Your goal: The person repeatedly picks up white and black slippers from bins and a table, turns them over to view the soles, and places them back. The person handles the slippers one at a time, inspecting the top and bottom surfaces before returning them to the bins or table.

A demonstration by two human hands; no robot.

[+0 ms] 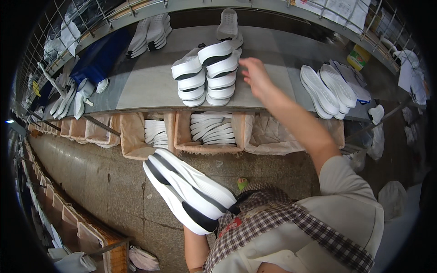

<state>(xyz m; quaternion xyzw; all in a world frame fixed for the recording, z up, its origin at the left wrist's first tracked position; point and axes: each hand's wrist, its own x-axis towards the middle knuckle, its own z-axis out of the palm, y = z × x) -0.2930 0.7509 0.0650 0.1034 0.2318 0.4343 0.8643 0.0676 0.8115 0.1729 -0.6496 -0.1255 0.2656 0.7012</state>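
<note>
A few white shoe soles with black inserts [189, 191] are stacked together in front of my body, slanting down toward the right. My left forearm [195, 248] comes up beneath them, and my left hand holds them from below, its fingers hidden. On the grey bench, two side-by-side piles of white shoe soles [221, 75] stand close together, the right one taller. Just right of the taller pile is my right hand [257, 77], open, its fingers partly spread and nothing in them. Whether a fingertip touches the pile I cannot tell.
Soles [321, 91] lie at the bench's right; others [154, 32] stand at the back left near a blue bin [98, 59]. A single sole pile [227, 25] sits behind. Lined baskets [182, 146] below the bench hold white soles. Wire mesh [118, 16] borders the bench's far side.
</note>
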